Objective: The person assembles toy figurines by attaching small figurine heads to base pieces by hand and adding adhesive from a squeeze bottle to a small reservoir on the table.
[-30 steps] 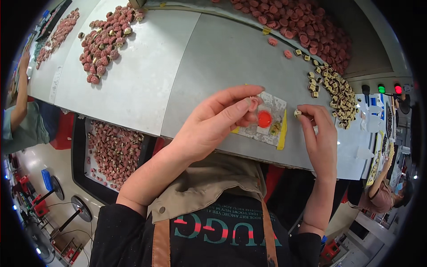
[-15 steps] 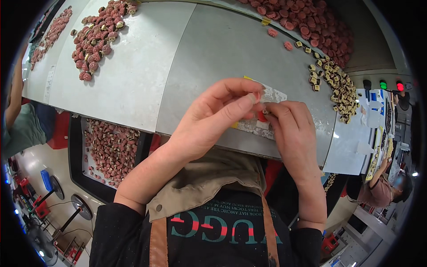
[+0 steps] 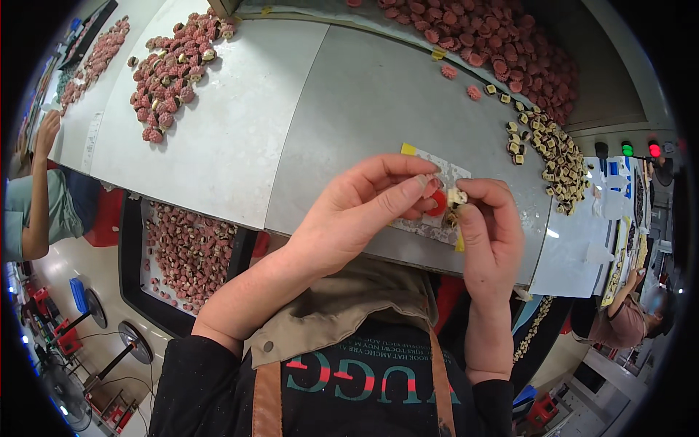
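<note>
Over a small white speckled board, my left hand pinches a pink ridged cup-shaped piece between thumb and fingertips. My right hand, a short gap away, grips a small cream-and-dark piece between thumb and forefinger. A round red part shows on the board between both hands. Another dark and cream bit appears under the right fingertips, partly hidden. Nearest on the right lies a heap of cream-and-dark pieces; at the far right is a large heap of pink ridged pieces.
Pink-and-cream joined pieces form a pile on the metal table at far left. Below the table edge, a black tray holds many more. Two loose pink pieces lie near the back. Other people work at left and right.
My right hand has turned and drawn slightly away from the left, so the cream-and-dark piece in its fingers now shows. My left hand keeps its pinch. The whole view has shifted slightly.
</note>
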Demonstrator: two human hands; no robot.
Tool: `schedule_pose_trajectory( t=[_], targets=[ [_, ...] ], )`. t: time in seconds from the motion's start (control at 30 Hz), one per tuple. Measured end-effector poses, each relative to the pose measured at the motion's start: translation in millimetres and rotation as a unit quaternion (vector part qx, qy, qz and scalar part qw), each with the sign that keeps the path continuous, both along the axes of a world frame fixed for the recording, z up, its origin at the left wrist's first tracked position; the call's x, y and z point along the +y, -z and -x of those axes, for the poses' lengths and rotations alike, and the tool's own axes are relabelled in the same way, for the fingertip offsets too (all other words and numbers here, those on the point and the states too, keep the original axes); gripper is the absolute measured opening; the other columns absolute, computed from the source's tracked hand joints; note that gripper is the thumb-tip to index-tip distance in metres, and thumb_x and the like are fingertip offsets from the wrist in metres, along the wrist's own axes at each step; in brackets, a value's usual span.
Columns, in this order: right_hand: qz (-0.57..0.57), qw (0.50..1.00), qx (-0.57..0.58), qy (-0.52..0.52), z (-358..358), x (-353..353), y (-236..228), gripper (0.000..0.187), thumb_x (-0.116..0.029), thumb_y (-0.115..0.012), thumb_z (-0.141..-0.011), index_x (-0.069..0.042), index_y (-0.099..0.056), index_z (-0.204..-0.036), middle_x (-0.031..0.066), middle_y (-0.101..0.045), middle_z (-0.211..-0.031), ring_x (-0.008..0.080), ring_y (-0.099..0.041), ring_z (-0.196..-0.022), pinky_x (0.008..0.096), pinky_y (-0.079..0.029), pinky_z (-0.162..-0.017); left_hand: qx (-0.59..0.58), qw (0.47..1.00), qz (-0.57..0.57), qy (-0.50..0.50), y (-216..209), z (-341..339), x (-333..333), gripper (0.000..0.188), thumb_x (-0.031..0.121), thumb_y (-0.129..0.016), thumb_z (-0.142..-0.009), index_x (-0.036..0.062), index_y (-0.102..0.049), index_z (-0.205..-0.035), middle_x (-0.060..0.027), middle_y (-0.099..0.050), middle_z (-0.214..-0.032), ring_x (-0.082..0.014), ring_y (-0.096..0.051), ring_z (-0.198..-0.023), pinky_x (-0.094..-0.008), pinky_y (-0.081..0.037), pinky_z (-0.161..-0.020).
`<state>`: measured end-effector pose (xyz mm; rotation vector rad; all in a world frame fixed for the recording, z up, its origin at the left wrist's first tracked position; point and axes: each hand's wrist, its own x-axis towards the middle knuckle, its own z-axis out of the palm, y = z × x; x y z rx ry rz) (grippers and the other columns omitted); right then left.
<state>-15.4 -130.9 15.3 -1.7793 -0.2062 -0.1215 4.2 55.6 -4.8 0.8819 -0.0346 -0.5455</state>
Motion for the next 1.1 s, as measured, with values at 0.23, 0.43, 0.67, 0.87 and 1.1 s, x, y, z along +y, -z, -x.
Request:
schedule_pose_trajectory(
  t=[0.23, 0.43, 0.67, 0.87, 1.1],
  targets=[
    [0.156, 0.98, -0.124, 0.013, -4, 15, 6, 0.017, -0.004, -0.064, -0.09, -0.002, -0.062, -0.107, 0.0095, -0.059, -0.1, 0.018, -0.058, -0.086, 0.027, -0.049, -0.073, -0.015, 0.998, 0.025, -0.049, 6, 5, -12, 0.026, 0.011, -0.058, -0.097, -0.0017, -0.056, -0.12, -0.0085, -0.063, -0.11, -0.0141, -0.062, -0.103, -0.0276, -0.05, -0.091],
    [0.101, 0.989, -0.11, 0.022, -2, 12, 12, 0.026, -0.004, -0.07, -0.085, -0.004, -0.062, -0.109, 0.0103, -0.059, -0.102, 0.0215, -0.058, -0.09, 0.0285, -0.05, -0.073, -0.134, 0.982, -0.062, -0.115, 5, 12, -14, 0.028, 0.009, -0.059, -0.097, -0.0024, -0.054, -0.122, -0.0088, -0.063, -0.111, -0.013, -0.061, -0.102, -0.0262, -0.05, -0.09],
    [0.24, 0.958, -0.151, -0.05, -6, 0, -1, 0.036, 0.0, -0.072, -0.074, -0.005, -0.063, -0.109, 0.0095, -0.057, -0.109, 0.0258, -0.056, -0.098, 0.0346, -0.048, -0.083, -0.126, 0.985, -0.077, -0.087, 3, 17, -18, 0.04, 0.008, -0.065, -0.092, 0.0017, -0.049, -0.128, -0.0096, -0.064, -0.107, -0.0134, -0.063, -0.099, -0.0269, -0.052, -0.087],
    [0.261, 0.939, -0.223, -0.025, -5, -3, 12, 0.041, 0.006, -0.072, -0.064, -0.006, -0.065, -0.103, 0.0074, -0.059, -0.106, 0.0262, -0.057, -0.093, 0.0348, -0.048, -0.076, -0.269, 0.942, -0.18, -0.09, 17, 17, -21, 0.047, 0.0, -0.067, -0.088, 0.0016, -0.045, -0.13, -0.0093, -0.062, -0.111, -0.0138, -0.062, -0.103, -0.0274, -0.051, -0.089],
    [0.257, 0.949, -0.181, -0.019, -3, 10, 5, 0.044, 0.009, -0.07, -0.067, -0.005, -0.061, -0.108, 0.0101, -0.059, -0.108, 0.0265, -0.057, -0.094, 0.0356, -0.048, -0.079, -0.239, 0.945, -0.195, -0.109, 5, 17, -17, 0.036, 0.0, -0.067, -0.087, 0.0011, -0.053, -0.121, -0.0104, -0.063, -0.109, -0.0156, -0.064, -0.1, -0.0274, -0.052, -0.087]
  ],
)
